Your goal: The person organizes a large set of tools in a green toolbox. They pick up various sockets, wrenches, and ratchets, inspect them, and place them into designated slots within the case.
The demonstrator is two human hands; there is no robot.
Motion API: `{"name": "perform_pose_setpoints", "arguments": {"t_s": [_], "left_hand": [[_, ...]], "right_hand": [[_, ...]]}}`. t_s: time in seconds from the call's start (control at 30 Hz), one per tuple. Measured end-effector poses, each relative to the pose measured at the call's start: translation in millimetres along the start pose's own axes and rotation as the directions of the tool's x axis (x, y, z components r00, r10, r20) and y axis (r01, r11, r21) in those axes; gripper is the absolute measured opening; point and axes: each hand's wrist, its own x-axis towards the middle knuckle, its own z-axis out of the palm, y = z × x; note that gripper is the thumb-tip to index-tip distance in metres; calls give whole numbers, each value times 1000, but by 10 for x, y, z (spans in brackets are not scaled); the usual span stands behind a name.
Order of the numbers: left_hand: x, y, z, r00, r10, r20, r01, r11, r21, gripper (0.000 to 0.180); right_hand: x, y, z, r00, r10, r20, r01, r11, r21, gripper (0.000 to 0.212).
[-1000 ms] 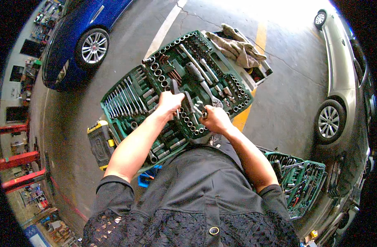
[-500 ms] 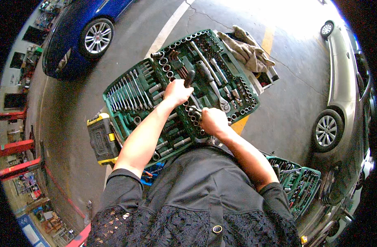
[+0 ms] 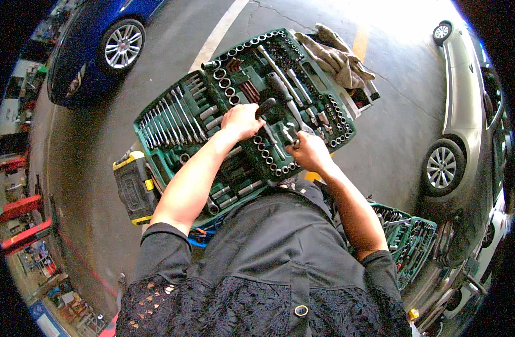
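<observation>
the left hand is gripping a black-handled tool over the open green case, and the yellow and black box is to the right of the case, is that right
Not quite: the head view shows the yellow and black box to the left of the open green case. The left hand is indeed gripping a black-handled tool over the case.

Wrenches (image 3: 181,121) lie left in the tool case (image 3: 309,72), gloves (image 3: 339,60) beyond its right side.
</observation>
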Motion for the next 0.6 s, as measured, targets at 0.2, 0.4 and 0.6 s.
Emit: {"name": "perform_pose_setpoints", "arguments": {"t_s": [0.2, 0.4, 0.6], "left_hand": [[-27, -4, -34, 1000, -10, -13, 10, 1000, -14, 33], [26, -134, 46, 997, -10, -80, 3, 996, -88, 38], [57, -163, 68, 993, -40, -112, 28, 994, -106, 39]], "right_hand": [[-52, -95, 225, 998, 36, 61, -30, 994, -102, 30], [17, -253, 205, 990, 7, 141, 19, 982, -185, 19], [139, -281, 204, 988, -15, 152, 38, 988, -150, 25]]}}
